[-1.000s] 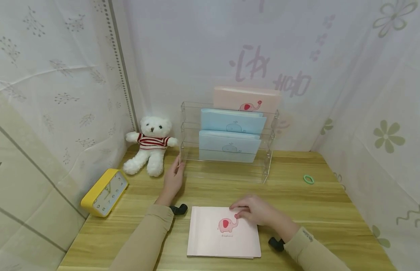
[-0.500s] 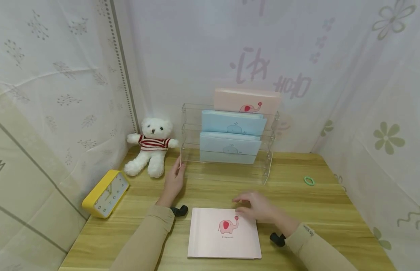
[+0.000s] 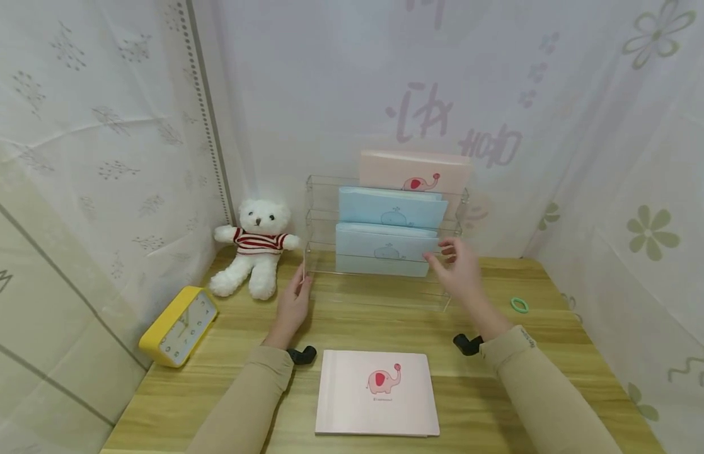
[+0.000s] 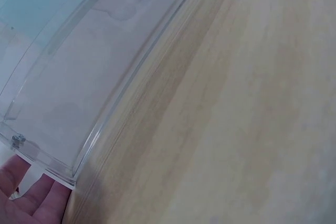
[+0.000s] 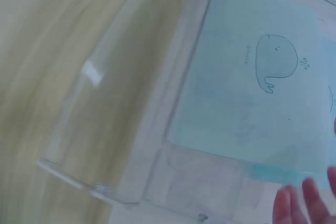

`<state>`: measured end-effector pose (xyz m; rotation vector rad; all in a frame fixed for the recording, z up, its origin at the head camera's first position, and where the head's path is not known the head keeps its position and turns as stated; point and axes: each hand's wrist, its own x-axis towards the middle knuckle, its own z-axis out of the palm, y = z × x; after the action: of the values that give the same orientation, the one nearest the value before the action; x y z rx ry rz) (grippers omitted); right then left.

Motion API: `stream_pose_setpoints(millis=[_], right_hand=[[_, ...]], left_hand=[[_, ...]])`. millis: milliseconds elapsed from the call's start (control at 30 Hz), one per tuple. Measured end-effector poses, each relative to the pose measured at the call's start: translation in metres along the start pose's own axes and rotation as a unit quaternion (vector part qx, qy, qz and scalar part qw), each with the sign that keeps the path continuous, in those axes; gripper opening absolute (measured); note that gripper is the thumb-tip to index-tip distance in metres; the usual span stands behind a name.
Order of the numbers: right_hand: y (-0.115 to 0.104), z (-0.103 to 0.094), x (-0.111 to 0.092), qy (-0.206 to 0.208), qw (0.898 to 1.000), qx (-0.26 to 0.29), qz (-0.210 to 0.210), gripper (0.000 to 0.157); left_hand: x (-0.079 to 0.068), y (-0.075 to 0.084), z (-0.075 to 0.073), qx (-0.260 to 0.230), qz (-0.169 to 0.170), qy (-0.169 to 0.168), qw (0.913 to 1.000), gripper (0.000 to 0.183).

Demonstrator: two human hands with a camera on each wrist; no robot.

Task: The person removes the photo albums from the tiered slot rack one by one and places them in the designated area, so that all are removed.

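A clear acrylic rack stands at the back of the table. Two light blue notebooks with whale drawings sit in its tiers, the front notebook below the rear notebook. My right hand is at the front one's right edge, thumb and fingers apart; contact is unclear. In the right wrist view, fingertips show near that notebook's edge. My left hand rests against the rack's left side, its fingers fairly straight along the panel. A pink elephant notebook lies flat in front.
Another pink notebook stands in the rack's top tier. To the left are a white teddy bear and a yellow alarm clock. A green ring lies at the right on the wooden table. Patterned curtains surround the table.
My right hand has left the pink notebook on the table and moved up to the front blue notebook's right edge. My left hand has stayed at the rack's side.
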<state>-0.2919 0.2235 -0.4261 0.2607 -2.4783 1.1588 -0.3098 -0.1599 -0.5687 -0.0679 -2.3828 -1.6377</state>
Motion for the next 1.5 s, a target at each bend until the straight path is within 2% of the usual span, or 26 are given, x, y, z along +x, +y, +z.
stream_pose_setpoints(millis=[100,200,400,567,767,933,1100,1233,1367,1500], right_hand=[[-0.003,-0.002,0.007,0.014,1.000,0.007,0.025,0.063],[-0.007,-0.004,0.013,0.017,1.000,0.006,0.021,0.068],[-0.008,-0.002,0.028,-0.031,0.999,-0.011,-0.011,0.070],[-0.013,0.004,0.035,-0.067,0.997,-0.029,-0.029,0.065],[-0.017,0.015,0.037,-0.072,0.991,-0.077,-0.077,0.045],[-0.022,0.022,0.035,-0.040,0.993,-0.069,-0.091,0.029],[-0.024,0.029,0.035,-0.001,0.998,-0.021,-0.055,0.020],[-0.024,0.033,0.033,0.033,0.999,0.005,-0.038,0.016],[-0.029,0.034,0.031,0.063,0.996,0.020,-0.051,0.013],[-0.041,0.026,0.027,0.107,0.990,0.036,-0.083,0.010]], left_hand=[[0.000,0.000,0.001,-0.004,-0.001,0.003,1.0000,0.055],[0.001,0.000,0.001,-0.002,-0.003,0.000,1.0000,0.055],[0.000,0.001,0.000,-0.003,-0.001,0.001,1.0000,0.055],[0.000,0.001,0.001,-0.004,-0.002,0.001,1.0000,0.055],[-0.001,0.000,0.001,-0.004,-0.003,0.000,1.0000,0.055],[-0.001,0.001,0.001,-0.011,-0.004,-0.004,0.9999,0.055],[-0.001,0.001,0.000,-0.010,0.000,-0.003,0.9999,0.055],[-0.001,0.001,0.001,-0.008,-0.001,-0.004,1.0000,0.055],[-0.001,0.000,0.002,-0.010,-0.008,-0.002,0.9999,0.055],[0.000,0.001,0.001,-0.014,-0.010,0.001,0.9999,0.054]])
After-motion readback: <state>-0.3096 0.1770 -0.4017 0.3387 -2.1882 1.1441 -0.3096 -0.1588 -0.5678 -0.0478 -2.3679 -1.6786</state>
